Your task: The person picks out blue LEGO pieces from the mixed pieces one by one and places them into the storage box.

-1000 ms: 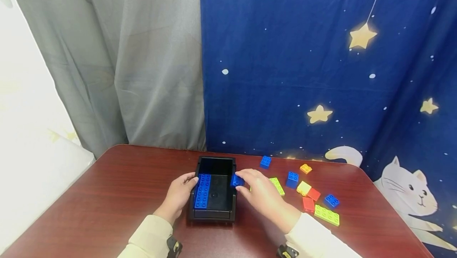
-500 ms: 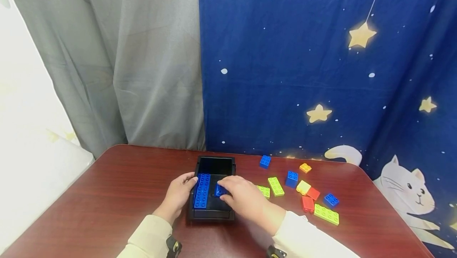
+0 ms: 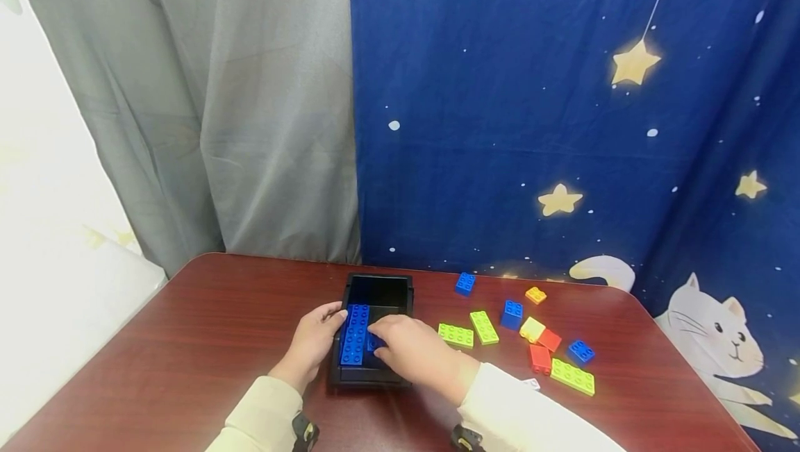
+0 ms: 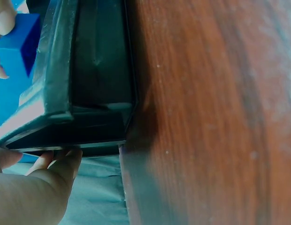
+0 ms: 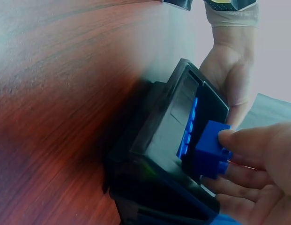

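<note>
A black plastic bin [image 3: 373, 377] stands on the table. Inside it, along the left side, lies a long blue brick strip [image 3: 355, 334] with two rows of studs. My left hand [image 3: 310, 342] grips the bin's left wall, thumb over the rim. My right hand [image 3: 420, 351] reaches in over the right wall and pinches a small blue toy brick [image 5: 209, 149] between thumb and fingers. In the head view the fingers mostly cover this brick. It is close beside the strip; whether they touch I cannot tell.
Right of the bin lie loose bricks: lime green ones [image 3: 484, 328], a red one [image 3: 540, 359], a yellow one [image 3: 532, 329], an orange one [image 3: 535, 295] and blue ones [image 3: 511, 314]. A white piece [image 3: 530, 384] shows partly behind the right sleeve. Curtains [image 3: 500, 126] hang behind the table.
My right hand has carried the small blue brick from the bin's right rim leftward and down into the bin, up beside the blue strip. My left hand keeps its grip on the wall.
</note>
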Demonstrator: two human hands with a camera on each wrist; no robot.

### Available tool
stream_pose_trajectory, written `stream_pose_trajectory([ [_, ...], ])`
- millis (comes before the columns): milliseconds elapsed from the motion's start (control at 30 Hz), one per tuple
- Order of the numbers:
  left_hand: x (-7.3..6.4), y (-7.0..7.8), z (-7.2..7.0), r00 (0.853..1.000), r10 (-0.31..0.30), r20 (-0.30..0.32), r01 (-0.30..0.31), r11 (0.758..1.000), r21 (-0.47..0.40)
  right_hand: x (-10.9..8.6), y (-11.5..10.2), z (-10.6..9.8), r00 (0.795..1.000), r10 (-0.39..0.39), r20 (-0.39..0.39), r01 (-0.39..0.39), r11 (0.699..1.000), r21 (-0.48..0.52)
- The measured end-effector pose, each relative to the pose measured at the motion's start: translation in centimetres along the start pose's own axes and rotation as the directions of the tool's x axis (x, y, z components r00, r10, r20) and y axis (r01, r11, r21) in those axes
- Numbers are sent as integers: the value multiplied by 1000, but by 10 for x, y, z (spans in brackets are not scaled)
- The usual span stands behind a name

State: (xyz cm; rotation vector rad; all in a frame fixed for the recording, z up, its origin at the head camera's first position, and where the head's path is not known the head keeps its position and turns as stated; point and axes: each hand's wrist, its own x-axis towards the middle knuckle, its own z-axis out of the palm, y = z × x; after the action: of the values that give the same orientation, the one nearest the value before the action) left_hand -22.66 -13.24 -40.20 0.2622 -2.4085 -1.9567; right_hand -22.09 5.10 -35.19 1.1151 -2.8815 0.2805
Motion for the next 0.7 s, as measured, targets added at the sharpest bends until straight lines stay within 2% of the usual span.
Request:
stream_pose_trajectory([
  [200,0,-1,0,1000,-3,3,3,1000,-10,4,-2,7,998,0,63,1,1000,-28],
  [500,-1,1,0,1000,-6,5,6,1000,-4,8,-9,7,995,16,94,-11,998,-54],
  [700,-2,1,0,1000,0,2,0,1000,-3,11,-9,8,995,23,102,-19,999,-37],
])
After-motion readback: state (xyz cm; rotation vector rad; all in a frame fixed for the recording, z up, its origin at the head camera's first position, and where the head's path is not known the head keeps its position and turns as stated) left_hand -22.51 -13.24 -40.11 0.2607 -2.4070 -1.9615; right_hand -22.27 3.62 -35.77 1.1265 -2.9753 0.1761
